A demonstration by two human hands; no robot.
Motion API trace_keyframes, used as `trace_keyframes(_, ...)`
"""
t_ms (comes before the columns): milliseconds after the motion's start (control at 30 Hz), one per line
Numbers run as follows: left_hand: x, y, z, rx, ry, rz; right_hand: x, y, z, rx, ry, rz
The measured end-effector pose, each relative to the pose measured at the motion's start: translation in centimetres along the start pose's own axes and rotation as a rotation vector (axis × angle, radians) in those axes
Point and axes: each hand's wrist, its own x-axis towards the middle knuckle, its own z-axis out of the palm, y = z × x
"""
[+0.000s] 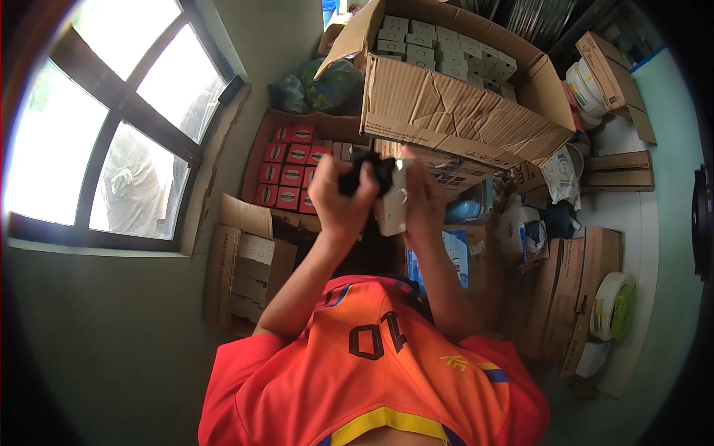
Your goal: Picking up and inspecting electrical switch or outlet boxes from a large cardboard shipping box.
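Note:
In front of my chest, my left hand (335, 197) is closed round a black object (349, 178), whose exact shape I cannot make out. My right hand (422, 201) grips a pale, flat, oblong piece (393, 208) upright at its side. The black object and the pale piece touch or nearly touch. Behind my hands stands a carton (260, 126) of small red boxes (290, 175).
A large open carton (468, 126) of white boxes sits above, beside plastic bags (320, 82). A smaller open carton (219, 267) stands lower left, below a window (119, 126). At the right are cardboard pieces (558, 297), a round green-and-white item (610, 305) and assorted packages.

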Motion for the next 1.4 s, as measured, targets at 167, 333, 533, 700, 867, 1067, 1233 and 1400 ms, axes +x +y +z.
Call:
trace_keyframes(167,0.0,-0.1,-0.3,-0.118,-0.166,0.162,-0.7,-1.3,0.9,0.157,0.125,-0.247)
trace_keyframes(333,0.4,-0.2,-0.6,-0.049,0.034,-0.079,-1.7,-1.7,1.8,-0.230,-0.014,-0.295)
trace_keyframes(533,-0.3,-0.2,-0.1,-0.146,-0.118,0.161,-0.7,-0.6,1.1,0.026,0.214,-0.262)
trace_keyframes(700,-0.6,0.1,-0.2,-0.099,-0.074,-0.025,-0.7,-0.3,0.8,-0.202,0.061,-0.178)
trace_keyframes(867,-1.6,0.6,-0.2,-0.151,-0.134,0.264,-0.1,-0.2,0.6,0.014,0.105,-0.279)
trace_keyframes(1067,-0.8,-0.6,-0.1,-0.005,-0.051,-0.041,-0.5,0.7,0.3,0.040,0.050,0.009)
trace_keyframes(1233,-0.6,0.2,-0.6,-0.084,-0.212,0.049,-0.7,0.6,1.0,0.221,0.100,-0.160)
trace_keyframes(1400,0.3,-0.3,-0.6,-0.095,-0.023,-0.093,-0.9,0.8,1.7,0.119,-0.024,-0.011)
